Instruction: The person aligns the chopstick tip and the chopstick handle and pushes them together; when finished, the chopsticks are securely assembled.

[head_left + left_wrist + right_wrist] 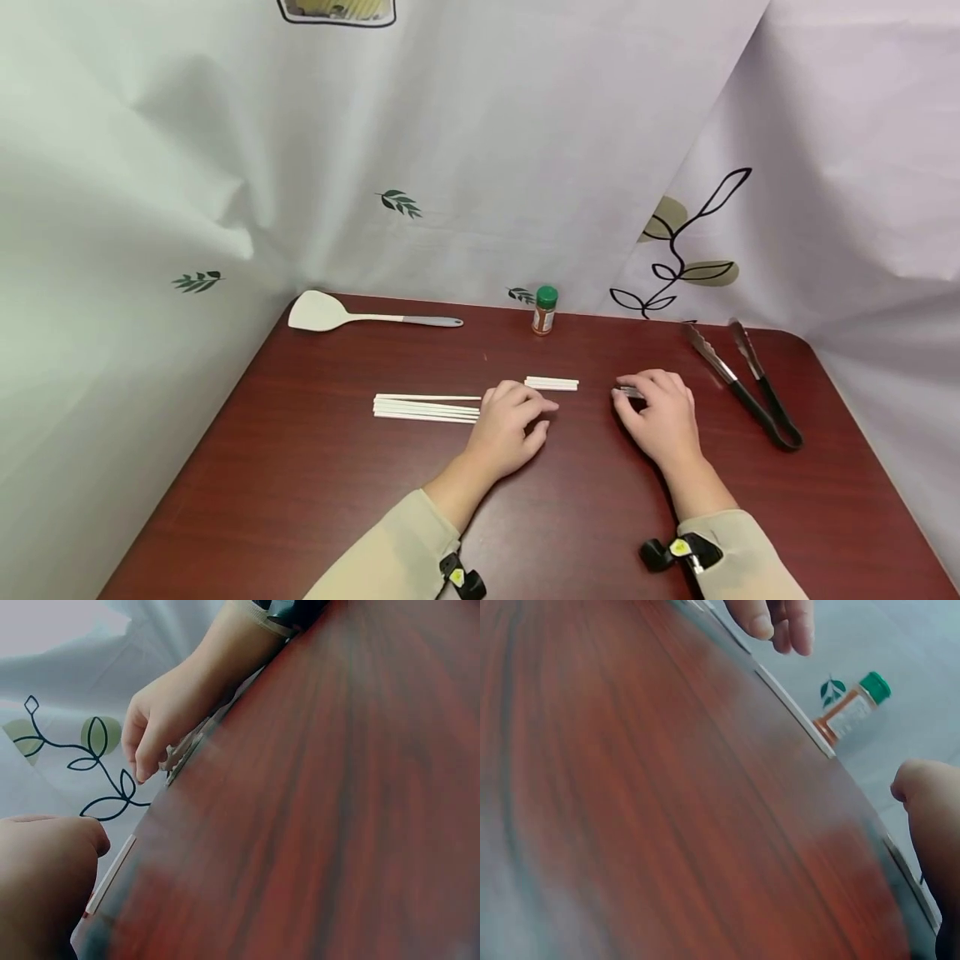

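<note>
My left hand point(510, 429) is over the right end of several long white sticks point(423, 408), with its fingers loosely bent and apart. The sticks' right ends are hidden under it. Just beyond its fingertips lie a few short white sticks point(551, 384). My right hand point(660, 417) hovers over small silver metal pieces point(630, 392), mostly covered by the hand in the head view. In the left wrist view, the metal pieces point(180, 759) lie low on the tabletop beside the bent fingers. Thumb and forefinger stand apart, fingertips right by the metal.
A white spatula point(318, 312) with a grey handle end lies at the back left. Behind the short sticks stands a spice bottle point(543, 312) with a green cap. Metal tongs with black handles point(761, 400) lie spread at the right. White cloth point(480, 150) hangs around the dark red table point(300, 500).
</note>
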{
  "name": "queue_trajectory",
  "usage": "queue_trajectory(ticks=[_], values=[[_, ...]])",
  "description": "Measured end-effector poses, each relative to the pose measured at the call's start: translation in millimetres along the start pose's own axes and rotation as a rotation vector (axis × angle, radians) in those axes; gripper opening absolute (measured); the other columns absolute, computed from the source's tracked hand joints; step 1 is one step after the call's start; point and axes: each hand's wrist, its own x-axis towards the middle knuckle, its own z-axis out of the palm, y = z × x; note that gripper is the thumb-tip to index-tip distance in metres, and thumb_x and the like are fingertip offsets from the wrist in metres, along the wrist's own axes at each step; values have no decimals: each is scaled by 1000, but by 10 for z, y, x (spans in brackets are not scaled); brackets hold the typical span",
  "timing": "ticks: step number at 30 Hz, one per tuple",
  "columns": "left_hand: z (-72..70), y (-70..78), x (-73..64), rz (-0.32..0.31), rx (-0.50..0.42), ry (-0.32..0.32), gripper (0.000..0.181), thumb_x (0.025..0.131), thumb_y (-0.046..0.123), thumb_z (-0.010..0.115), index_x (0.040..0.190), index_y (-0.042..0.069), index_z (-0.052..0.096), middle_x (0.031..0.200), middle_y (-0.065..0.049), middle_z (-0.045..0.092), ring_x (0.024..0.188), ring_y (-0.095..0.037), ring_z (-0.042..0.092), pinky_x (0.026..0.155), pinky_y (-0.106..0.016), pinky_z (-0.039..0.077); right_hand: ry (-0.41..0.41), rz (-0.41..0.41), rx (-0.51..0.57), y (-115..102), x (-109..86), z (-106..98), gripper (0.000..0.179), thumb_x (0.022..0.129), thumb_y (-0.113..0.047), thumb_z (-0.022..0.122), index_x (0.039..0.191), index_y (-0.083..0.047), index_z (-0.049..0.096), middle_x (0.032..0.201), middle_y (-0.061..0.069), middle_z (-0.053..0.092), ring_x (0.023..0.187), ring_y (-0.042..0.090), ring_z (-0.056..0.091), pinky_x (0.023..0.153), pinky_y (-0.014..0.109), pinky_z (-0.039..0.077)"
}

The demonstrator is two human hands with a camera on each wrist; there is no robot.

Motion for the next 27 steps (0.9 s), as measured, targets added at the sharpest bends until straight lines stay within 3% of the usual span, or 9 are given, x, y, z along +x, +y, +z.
queue_trajectory(ticks=[6,12,27], values=[[-50,-42,-40,-7,26,18,29,86,11,80,112,24,83,108,5,71,108,-21,61,86,-43,48,4,-63,2,-110,58,90,16,87,-17,79,100,-9,82,97,8,70,99,38,60,80,57,42],[-102,-94,-78,-11,32,23,28,86,11,79,110,23,82,108,5,71,108,-22,61,86,-43,48,-14,-71,24,-229,67,185,14,87,-17,79,99,-10,82,96,6,71,99,36,60,80,54,42],[-381,-472,-259,-14,54,192,20,84,10,80,101,18,83,99,4,73,100,-24,63,80,-47,48,-16,-85,96,-502,120,409,9,89,-15,79,96,-12,82,93,3,71,97,32,61,77,50,42]])
